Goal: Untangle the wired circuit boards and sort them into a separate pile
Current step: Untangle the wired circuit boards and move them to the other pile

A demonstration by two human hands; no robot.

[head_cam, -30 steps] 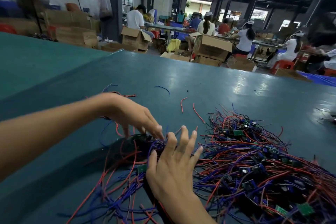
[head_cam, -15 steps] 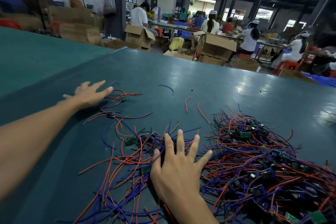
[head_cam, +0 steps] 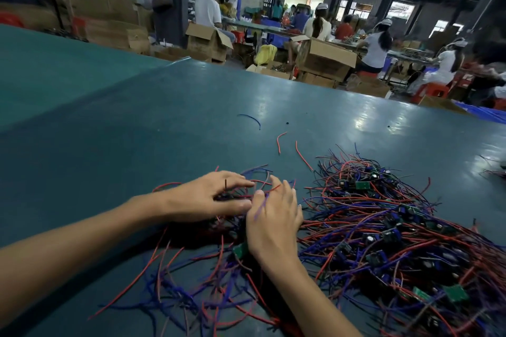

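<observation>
A big tangle of red, blue and purple wires with small dark and green circuit boards (head_cam: 383, 230) covers the right of the teal table (head_cam: 115, 150). A looser spread of wires (head_cam: 191, 284) lies at the near centre. My left hand (head_cam: 208, 197) has thumb and fingers curled round a dark clump of wired board at the spread's far end; one dark wire sticks up between its fingers. My right hand (head_cam: 273, 219) rests on the wires just to its right, fingers fairly straight, a purple wire lying over its back. A green board (head_cam: 241, 249) peeks out by that wrist.
Loose wire offcuts lie beyond the hands: two red (head_cam: 278, 142), (head_cam: 302, 154) and one blue (head_cam: 252, 119). More wires sit at the far right table edge (head_cam: 492, 172). Past the table, people sit at benches among cardboard boxes (head_cam: 325, 60).
My left hand came back from the far left of the table to the tangle and closed on a clump of wires. My right hand stayed on the wires.
</observation>
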